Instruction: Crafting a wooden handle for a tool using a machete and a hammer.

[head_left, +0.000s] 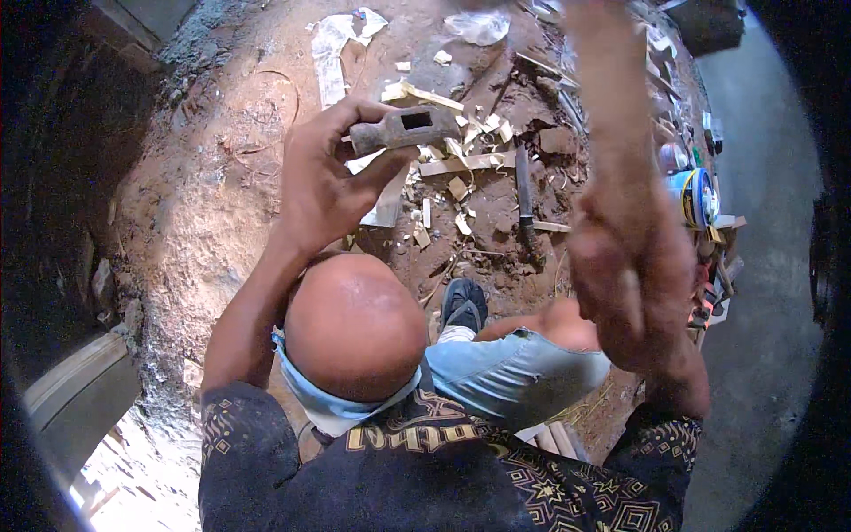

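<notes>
A worn metal hammer head (417, 129) rests in my left hand (332, 173), fingers curled round its narrower end. Its rectangular eye faces up with no handle in it. My right hand (631, 279) is closed round a thick, light-brown wooden stick (612, 97) that rises toward the camera. Motion blurs both the hand and the stick, and the stick's far end runs out of view. The hammer head and the stick are apart. Between them on the ground lies a long dark blade with a handle (524, 191).
Pale wood chips (479, 133) and a flat wood strip (465, 164) litter the reddish dirt ahead. Plastic bags (332, 53) lie farther off. A blue-and-white tub (696, 197) stands among clutter at right. My bent knees (355, 324) and sandalled foot (464, 304) are below.
</notes>
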{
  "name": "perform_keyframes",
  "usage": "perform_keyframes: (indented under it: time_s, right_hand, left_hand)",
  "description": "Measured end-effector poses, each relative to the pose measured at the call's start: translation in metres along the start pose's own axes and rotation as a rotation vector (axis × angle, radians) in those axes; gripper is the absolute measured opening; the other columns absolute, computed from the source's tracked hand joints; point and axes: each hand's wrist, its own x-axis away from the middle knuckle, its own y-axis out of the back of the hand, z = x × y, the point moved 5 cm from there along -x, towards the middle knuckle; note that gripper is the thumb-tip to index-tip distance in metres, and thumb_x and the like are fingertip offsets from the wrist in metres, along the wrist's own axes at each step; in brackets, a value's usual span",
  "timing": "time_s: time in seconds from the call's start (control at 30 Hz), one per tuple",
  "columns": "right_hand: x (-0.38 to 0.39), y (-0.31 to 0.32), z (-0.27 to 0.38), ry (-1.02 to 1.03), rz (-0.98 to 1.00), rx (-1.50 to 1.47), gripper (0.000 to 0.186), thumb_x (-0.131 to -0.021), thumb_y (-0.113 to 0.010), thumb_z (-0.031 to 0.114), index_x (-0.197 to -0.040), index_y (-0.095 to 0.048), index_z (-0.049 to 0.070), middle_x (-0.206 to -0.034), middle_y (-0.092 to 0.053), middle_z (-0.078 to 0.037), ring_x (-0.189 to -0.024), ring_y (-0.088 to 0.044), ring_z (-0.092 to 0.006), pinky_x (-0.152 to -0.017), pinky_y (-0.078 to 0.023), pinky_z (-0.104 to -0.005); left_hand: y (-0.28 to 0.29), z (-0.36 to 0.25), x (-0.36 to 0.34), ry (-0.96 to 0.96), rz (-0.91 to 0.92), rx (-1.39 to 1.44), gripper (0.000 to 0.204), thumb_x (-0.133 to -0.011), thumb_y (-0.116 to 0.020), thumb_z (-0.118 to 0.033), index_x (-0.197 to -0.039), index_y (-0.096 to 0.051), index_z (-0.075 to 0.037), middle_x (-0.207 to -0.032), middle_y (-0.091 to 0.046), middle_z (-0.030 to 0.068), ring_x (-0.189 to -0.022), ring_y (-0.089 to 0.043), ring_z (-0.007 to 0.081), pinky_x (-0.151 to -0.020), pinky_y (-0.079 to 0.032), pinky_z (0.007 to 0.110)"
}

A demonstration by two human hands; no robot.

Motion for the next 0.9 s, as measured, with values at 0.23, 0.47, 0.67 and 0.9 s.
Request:
perform_keyframes:
  time_s: [0.23, 0.47, 0.67, 0.9]
  right_hand:
    - [-0.011, -0.020, -0.010, -0.007, 0.345, 0.393, 0.030, -0.090, -0.062, 0.016, -0.114, -0.051, 0.000, -0.079, -0.057, -0.018, -0.069, -0.057, -0.0319, -0.065, -0.045, -0.0404]
    - [-0.008, -0.009, -0.003, 0.209, 0.089, 0.272, 0.033, -0.091, -0.059, 0.011, -0.120, -0.048, -0.002, -0.079, -0.062, -0.011, -0.072, -0.060, -0.0218, -0.065, -0.047, -0.0387]
    - [-0.021, -0.016, -0.004, -0.022, 0.336, 0.407, 0.025, -0.089, -0.061, 0.010, -0.110, -0.051, 0.000, -0.077, -0.058, -0.015, -0.068, -0.058, -0.0233, -0.063, -0.046, -0.0361]
    - [-0.019, -0.009, -0.002, 0.112, 0.115, 0.189, 0.027, -0.090, -0.060, 0.011, -0.111, -0.048, -0.001, -0.074, -0.054, -0.007, -0.069, -0.054, -0.0179, -0.061, -0.043, -0.0349]
  left_hand:
    - [0.002, 0.011, 0.001, -0.049, -0.041, 0.056, 0.029, -0.076, -0.079, 0.002, -0.102, -0.067, 0.001, -0.092, -0.073, 0.0095, -0.082, -0.067, 0.0099, -0.071, -0.056, 0.028]
    - [-0.006, 0.001, -0.003, -0.140, -0.050, 0.068, 0.029, -0.075, -0.080, 0.000, -0.101, -0.067, 0.000, -0.090, -0.073, 0.0103, -0.083, -0.069, 0.0128, -0.072, -0.056, 0.028]
    - [-0.005, 0.014, 0.000, -0.083, -0.055, 0.169, 0.027, -0.076, -0.080, -0.001, -0.099, -0.066, 0.000, -0.092, -0.073, 0.0112, -0.086, -0.069, 0.0139, -0.076, -0.056, 0.030]
    - [-0.003, 0.008, 0.000, -0.082, -0.071, 0.163, 0.027, -0.076, -0.081, -0.002, -0.099, -0.066, 0.000, -0.089, -0.072, 0.0099, -0.084, -0.067, 0.0118, -0.075, -0.055, 0.029]
